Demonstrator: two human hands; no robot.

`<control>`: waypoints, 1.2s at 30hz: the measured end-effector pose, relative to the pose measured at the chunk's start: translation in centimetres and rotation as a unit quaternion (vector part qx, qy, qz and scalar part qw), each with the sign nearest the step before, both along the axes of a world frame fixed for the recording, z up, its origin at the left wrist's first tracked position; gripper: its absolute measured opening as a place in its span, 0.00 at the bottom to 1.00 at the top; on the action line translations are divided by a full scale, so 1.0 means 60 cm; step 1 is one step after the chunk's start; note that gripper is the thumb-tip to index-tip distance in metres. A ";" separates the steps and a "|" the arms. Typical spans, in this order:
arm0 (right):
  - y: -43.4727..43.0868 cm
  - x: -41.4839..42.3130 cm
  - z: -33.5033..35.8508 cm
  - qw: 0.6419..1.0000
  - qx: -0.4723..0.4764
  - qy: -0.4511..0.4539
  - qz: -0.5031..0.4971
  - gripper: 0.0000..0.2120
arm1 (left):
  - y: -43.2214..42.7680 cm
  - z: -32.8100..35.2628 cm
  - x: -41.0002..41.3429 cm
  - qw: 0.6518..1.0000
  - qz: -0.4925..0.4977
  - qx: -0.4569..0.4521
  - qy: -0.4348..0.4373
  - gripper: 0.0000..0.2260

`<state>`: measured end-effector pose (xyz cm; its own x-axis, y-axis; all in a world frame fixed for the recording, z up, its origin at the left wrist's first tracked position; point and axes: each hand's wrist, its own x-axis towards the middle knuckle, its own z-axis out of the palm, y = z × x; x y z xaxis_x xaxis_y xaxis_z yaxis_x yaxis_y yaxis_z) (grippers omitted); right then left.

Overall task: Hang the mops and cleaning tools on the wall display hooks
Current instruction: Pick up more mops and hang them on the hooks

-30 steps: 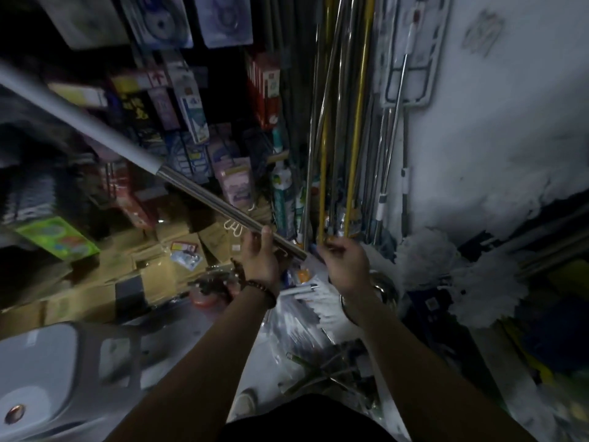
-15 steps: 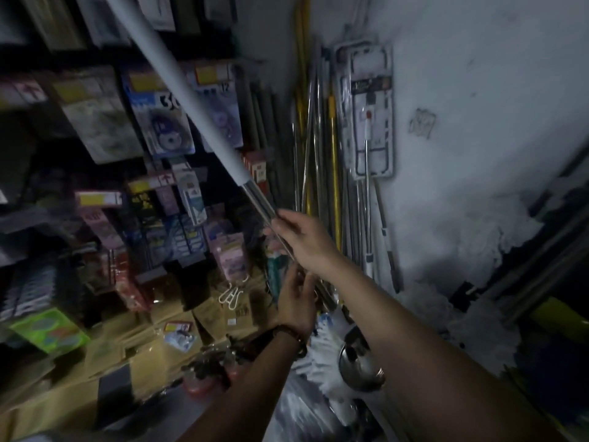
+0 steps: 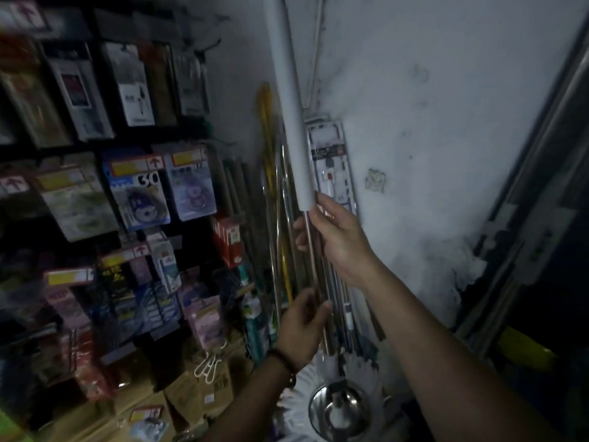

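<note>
I hold a mop [image 3: 288,100] nearly upright against the white wall [image 3: 430,122]. Its upper handle is a grey sleeve and its lower shaft is bare metal. My right hand [image 3: 338,240] grips the metal shaft just under the sleeve. Lower down, my left hand [image 3: 302,327], with a bead bracelet at the wrist, curls around the same shaft. At the bottom the white stringy mop head with a round metal disc [image 3: 338,406] shows. The handle's top runs out of view. No hook is visible.
Several metal and yellow poles [image 3: 274,218] stand bunched in the corner behind the mop. A packaged flat mop [image 3: 331,161] hangs on the wall. Racks of packaged goods [image 3: 134,193] fill the left side, with cardboard boxes [image 3: 191,393] below. A dark door frame [image 3: 526,218] runs along the right.
The mop swung from a leftward slant to nearly upright and moved right, close to the wall. My right hand slid up under the grey sleeve; my left hand stayed lower on the shaft.
</note>
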<state>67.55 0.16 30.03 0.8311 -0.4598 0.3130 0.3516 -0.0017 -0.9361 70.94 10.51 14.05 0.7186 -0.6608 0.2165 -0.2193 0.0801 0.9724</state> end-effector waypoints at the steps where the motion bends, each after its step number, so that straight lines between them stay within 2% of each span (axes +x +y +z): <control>1: -0.007 -0.005 0.002 1.000 0.003 -0.004 -0.016 0.18 | -0.004 0.031 0.009 0.999 0.017 -0.035 -0.002 0.08; 4: -0.025 -0.017 0.003 0.998 0.013 -0.017 -0.057 0.20 | -0.017 0.166 0.046 0.984 0.067 -0.161 0.030 0.11; 6: -0.032 -0.027 0.006 0.996 0.010 -0.026 -0.079 0.19 | -0.027 0.263 0.066 0.977 0.073 -0.202 0.005 0.14; 9: -0.036 -0.038 0.014 0.995 0.006 -0.037 -0.093 0.19 | -0.052 0.371 0.070 0.980 0.045 -0.177 -0.083 0.16; 11: -0.042 -0.041 0.020 0.994 0.001 -0.046 -0.103 0.18 | -0.071 0.415 0.063 0.978 0.022 -0.168 -0.120 0.13; 16: -0.065 -0.063 0.043 0.989 -0.016 -0.040 -0.141 0.18 | -0.105 0.455 0.050 0.976 0.023 -0.142 -0.166 0.09; 19: -0.094 -0.082 0.078 0.982 -0.041 -0.005 -0.185 0.14 | -0.127 0.470 0.038 0.974 0.029 -0.148 -0.167 0.07; 21: -0.122 -0.097 0.120 0.969 -0.053 -0.014 -0.240 0.10 | -0.140 0.484 0.022 0.973 0.022 -0.165 -0.161 0.08; 24: -0.165 -0.125 0.215 0.957 -0.100 -0.047 -0.268 0.13 | -0.170 0.508 0.001 0.969 -0.010 -0.178 -0.173 0.10; 28: -0.205 -0.159 0.351 0.936 -0.205 -0.077 -0.276 0.12 | -0.217 0.549 -0.040 0.958 -0.059 -0.187 -0.211 0.11; 36: -0.253 -0.194 0.507 0.869 -0.325 -0.060 -0.368 0.19 | -0.296 0.639 -0.074 0.946 -0.131 -0.233 -0.185 0.13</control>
